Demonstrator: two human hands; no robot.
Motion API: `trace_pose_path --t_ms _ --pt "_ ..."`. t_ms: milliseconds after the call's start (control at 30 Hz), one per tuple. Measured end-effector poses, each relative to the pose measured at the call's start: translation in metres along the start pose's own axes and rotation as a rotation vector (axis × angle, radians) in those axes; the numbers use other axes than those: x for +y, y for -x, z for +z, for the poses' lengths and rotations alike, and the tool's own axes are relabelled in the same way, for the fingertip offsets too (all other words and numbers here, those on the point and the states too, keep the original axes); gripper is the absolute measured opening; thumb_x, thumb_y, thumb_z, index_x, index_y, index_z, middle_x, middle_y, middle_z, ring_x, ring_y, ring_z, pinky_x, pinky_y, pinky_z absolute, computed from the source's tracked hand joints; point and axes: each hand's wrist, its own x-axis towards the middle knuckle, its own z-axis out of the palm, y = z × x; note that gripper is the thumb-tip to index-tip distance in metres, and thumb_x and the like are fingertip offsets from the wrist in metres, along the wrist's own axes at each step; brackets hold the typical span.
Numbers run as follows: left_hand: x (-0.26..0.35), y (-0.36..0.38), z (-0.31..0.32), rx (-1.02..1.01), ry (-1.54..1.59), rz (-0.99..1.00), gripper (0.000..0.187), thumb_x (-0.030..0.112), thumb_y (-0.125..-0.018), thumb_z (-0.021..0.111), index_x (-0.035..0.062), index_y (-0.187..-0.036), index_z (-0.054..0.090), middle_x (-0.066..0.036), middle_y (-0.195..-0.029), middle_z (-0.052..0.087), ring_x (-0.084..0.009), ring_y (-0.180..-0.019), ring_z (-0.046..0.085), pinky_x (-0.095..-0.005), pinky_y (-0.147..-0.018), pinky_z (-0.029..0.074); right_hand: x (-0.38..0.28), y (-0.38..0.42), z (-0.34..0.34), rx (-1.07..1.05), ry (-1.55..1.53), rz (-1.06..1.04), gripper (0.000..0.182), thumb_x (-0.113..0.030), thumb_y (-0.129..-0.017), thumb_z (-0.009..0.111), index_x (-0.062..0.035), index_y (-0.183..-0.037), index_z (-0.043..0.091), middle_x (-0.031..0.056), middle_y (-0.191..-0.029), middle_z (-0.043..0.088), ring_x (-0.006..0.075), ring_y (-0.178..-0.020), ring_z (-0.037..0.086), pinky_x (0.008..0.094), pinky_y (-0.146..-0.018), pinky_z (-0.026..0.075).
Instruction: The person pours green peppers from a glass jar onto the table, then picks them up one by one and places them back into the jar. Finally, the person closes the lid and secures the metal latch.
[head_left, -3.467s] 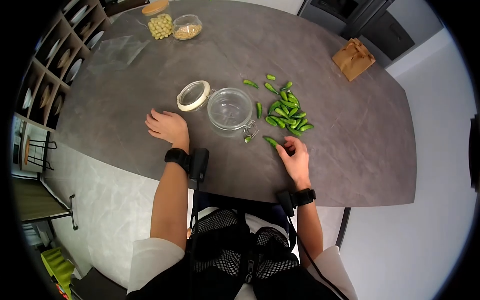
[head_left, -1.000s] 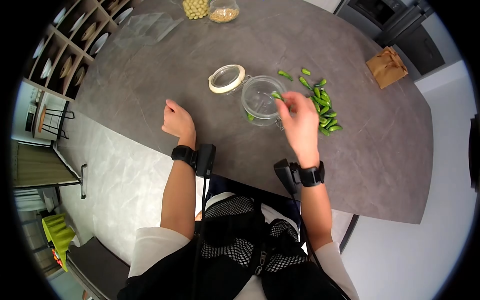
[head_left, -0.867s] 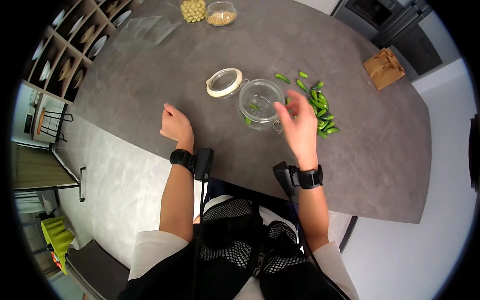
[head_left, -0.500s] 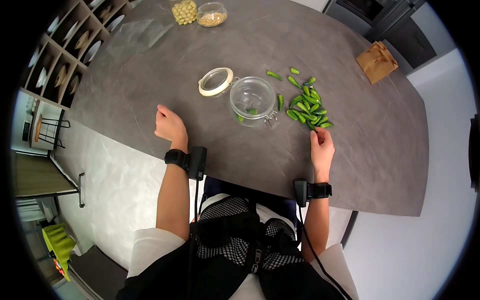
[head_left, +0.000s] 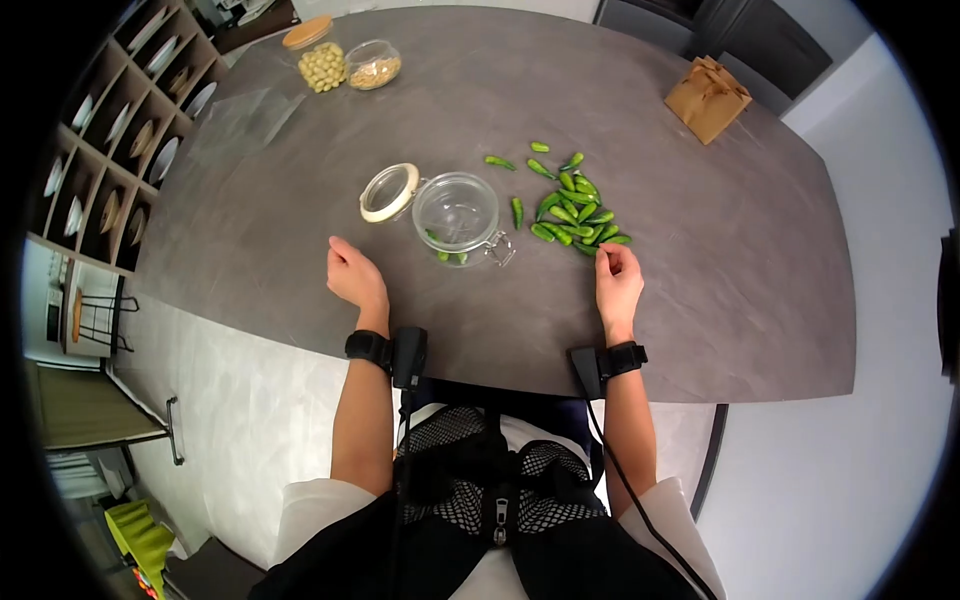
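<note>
My right hand is at the near edge of a pile of small green chili peppers. Its fingers are pinched together beside the nearest pepper; whether anything is between the fingertips is hidden. My left hand hovers over or rests on the table, closed in a loose fist, with nothing showing in it. Between the hands stands a glass clip-top jar, a few green peppers visible low inside. Its pale-rimmed lid is hinged back to the left. Single peppers lie around the pile.
Toward the far left of the grey table stand a wooden-lidded jar of pale nuts or beans and a small glass jar. A clear plastic sheet lies nearby. At the far right is a brown paper bag.
The view has shifted, so the table objects appear further left. My right hand stays by the pile's near edge, slightly closer to it. My left hand keeps its closed pose.
</note>
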Motion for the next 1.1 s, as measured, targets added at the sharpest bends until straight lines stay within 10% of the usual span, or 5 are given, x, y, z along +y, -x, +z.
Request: trace_pose_path --t_ms 1100 --pt "-0.007 0.005 -0.011 -0.124 0.064 0.039 0.045 0.032 -0.09 0.042 0.0 -0.059 0.049 -0.005 -0.051 0.048 -0.0158 -0.048 0.042 -0.0323 -0.049 0.035 0.013 -0.006 -0.001 0.114 -0.091 -0.049 0.009 -0.008 -0.074 0.061 -0.0049 -0.083 0.06 0.0048 -0.072 0.053 0.0145 -0.06 0.049 0.0275 -0.058 0.042"
